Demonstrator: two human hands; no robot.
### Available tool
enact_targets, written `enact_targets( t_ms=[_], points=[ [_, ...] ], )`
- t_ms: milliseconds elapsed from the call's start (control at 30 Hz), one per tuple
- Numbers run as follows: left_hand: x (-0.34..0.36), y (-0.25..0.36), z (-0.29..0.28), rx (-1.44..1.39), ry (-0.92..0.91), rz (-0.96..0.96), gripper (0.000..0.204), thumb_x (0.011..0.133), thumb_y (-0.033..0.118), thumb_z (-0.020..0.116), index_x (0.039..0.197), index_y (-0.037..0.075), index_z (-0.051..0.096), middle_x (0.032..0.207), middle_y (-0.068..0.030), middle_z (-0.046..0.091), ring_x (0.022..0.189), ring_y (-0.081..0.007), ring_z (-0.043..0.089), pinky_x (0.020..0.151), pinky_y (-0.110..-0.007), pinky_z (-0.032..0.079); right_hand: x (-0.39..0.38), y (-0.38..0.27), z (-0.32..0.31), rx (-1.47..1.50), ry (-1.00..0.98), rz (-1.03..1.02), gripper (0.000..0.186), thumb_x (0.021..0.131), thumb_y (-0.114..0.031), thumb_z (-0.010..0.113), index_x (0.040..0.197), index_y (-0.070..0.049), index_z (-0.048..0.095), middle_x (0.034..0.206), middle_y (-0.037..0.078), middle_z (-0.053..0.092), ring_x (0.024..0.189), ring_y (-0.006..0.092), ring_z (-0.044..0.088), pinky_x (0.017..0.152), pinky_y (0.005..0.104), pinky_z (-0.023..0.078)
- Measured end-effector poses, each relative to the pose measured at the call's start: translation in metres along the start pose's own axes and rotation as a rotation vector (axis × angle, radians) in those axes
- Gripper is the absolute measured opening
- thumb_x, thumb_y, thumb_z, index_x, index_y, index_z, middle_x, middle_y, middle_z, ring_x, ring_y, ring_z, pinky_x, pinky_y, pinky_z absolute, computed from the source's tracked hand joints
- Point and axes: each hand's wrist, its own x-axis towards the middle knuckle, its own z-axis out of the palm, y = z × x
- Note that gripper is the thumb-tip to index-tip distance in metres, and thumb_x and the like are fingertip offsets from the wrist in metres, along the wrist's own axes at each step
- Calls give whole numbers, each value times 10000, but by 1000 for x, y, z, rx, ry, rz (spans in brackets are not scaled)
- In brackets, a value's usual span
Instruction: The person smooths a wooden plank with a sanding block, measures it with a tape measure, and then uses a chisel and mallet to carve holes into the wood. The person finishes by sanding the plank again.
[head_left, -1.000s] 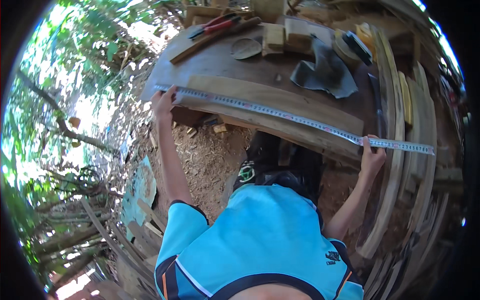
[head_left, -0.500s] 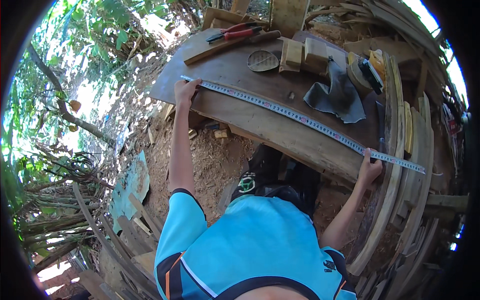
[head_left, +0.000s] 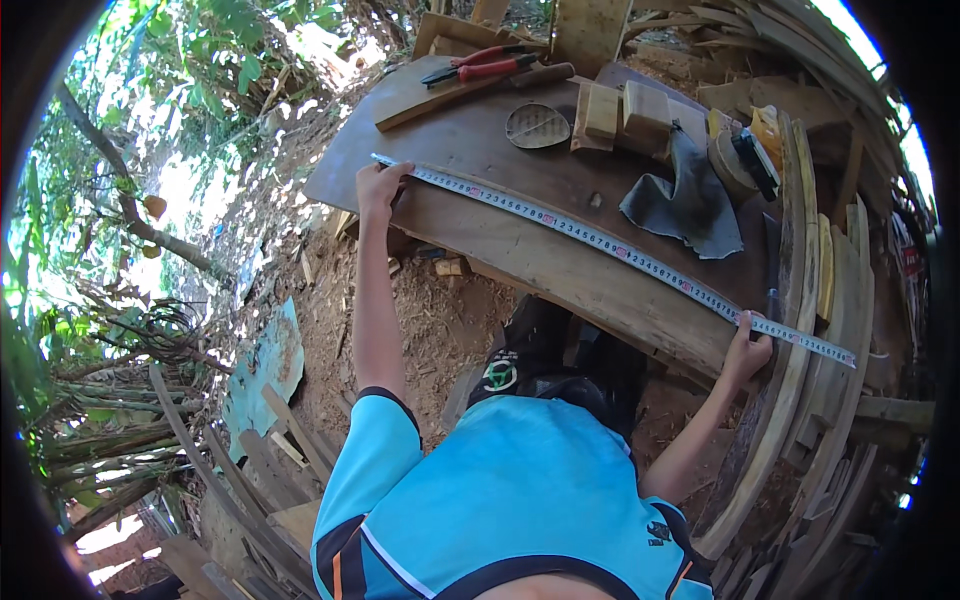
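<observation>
Two hands hold a measuring tape stretched taut along a long wooden plank that lies across the dark desk. The left hand pins the tape's start at the plank's left end, fingers curled over tape and board edge together. The right hand pinches the tape near the plank's other end, thumb on top, with a short length of tape running on past it toward the stacked curved slats.

Judging by how things lie, the measuring is at its middle — the tape is laid out and tight along the whole plank, but no pencil or marker shows in either hand, and I can see no mark on the wood. Marking, and any cutting, looks not yet done.

Further back on the desk, untouched: red-handled pliers, a few wooden blocks, a round mesh piece and a crumpled grey cloth — all well apart from the hands. Sawdust and chips cover the ground under the plank.
</observation>
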Motion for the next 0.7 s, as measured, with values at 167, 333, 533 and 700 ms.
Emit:
enact_targets(
  t_ms=[167, 333, 533, 700],
  points=[
    [-3, 3, 1, 28, 1, 2, 138, 641, 105, 696, 698, -3, 632, 637, -35, 596, 522, -85, 527, 464, -223, 410, -1, -1, -2, -6, -4, -27, 198, 772, -164, 620, 808, 31, 619, 714, 122, 636, 673, 184, 612, 637, 298, 460],
    [7, -4, 0, 157, 23, 65, 168, 652, 174, 703, 679, 32, 618, 595, -21, 550, 494, -90, 488, 423, -239, 370, -1, -5, -4, -68, 16, -64, 179, 750, -168, 639, 788, 7, 641, 685, 112, 637, 645, 185, 610, 624, 307, 461],
    [20, -10, -8, 34, -26, 8, 159, 654, 115, 718, 696, 13, 604, 618, -23, 558, 482, -82, 487, 429, -209, 380, 1, 3, 4, -11, 47, -30, 171, 714, -173, 650, 801, -26, 632, 731, 138, 631, 708, 270, 618, 666, 341, 453],
    [16, 0, -2, 52, -47, -70, 143, 674, 97, 711, 703, 16, 598, 633, -12, 562, 503, -78, 500, 446, -204, 393, -6, -20, -3, -38, 102, 38, 149, 731, -124, 603, 798, 8, 619, 688, 142, 619, 664, 262, 617, 618, 333, 454]
  ],
)
